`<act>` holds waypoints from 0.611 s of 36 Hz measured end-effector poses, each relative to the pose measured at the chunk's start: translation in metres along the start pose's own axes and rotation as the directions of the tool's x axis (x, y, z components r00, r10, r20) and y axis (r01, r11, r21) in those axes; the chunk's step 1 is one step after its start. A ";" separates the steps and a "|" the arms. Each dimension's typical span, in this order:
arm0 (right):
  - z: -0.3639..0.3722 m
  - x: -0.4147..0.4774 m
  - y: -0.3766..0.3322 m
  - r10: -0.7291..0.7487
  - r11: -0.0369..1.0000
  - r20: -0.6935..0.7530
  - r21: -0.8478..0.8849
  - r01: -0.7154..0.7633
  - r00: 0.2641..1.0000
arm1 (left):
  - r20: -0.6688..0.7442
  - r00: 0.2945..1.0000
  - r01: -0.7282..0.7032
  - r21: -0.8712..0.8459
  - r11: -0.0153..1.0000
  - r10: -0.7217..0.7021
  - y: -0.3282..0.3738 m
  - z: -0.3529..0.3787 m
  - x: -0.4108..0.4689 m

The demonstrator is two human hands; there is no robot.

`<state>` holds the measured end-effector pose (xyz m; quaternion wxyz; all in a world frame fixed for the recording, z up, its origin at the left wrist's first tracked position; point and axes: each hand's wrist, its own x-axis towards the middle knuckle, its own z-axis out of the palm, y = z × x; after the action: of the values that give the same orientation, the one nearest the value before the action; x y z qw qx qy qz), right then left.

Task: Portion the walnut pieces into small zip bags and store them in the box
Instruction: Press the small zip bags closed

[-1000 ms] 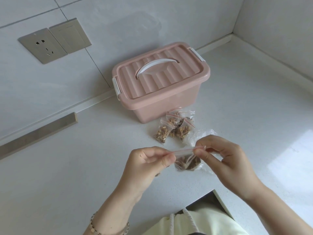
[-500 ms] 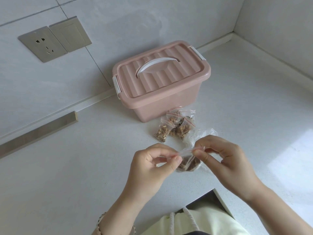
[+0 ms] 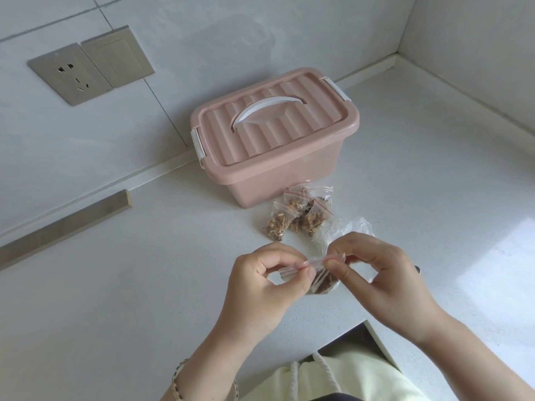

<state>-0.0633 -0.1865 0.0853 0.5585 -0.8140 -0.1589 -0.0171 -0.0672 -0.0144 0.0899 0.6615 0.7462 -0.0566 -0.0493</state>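
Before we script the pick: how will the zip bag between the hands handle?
Probably floppy: the bag sags below its strip, which the left hand and right hand pinch. Likely light, since fingertip pinches alone hold it. The clear film looks smooth, so it may slip.

Head view, downward, close above countertop (image 3: 115, 299)

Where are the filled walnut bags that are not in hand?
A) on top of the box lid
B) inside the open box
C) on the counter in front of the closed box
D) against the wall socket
C: the filled bags lie clustered on the counter before the pink box, its lid on.
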 end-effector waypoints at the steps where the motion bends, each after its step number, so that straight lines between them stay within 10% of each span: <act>1: 0.000 0.000 0.000 -0.003 1.000 0.007 -0.005 0.003 1.000 | -0.006 1.000 -0.004 0.009 1.000 0.004 -0.001 0.000 0.000; 22: 0.006 0.005 0.022 -0.021 0.934 0.129 -0.351 0.065 0.991 | -0.055 0.994 0.104 0.338 0.936 -0.091 -0.008 -0.017 -0.001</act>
<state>-0.0532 -0.1869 0.0640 0.3915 -0.8970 -0.2052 -0.0073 -0.0657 0.0034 0.0835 0.5205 0.8518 -0.0146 -0.0574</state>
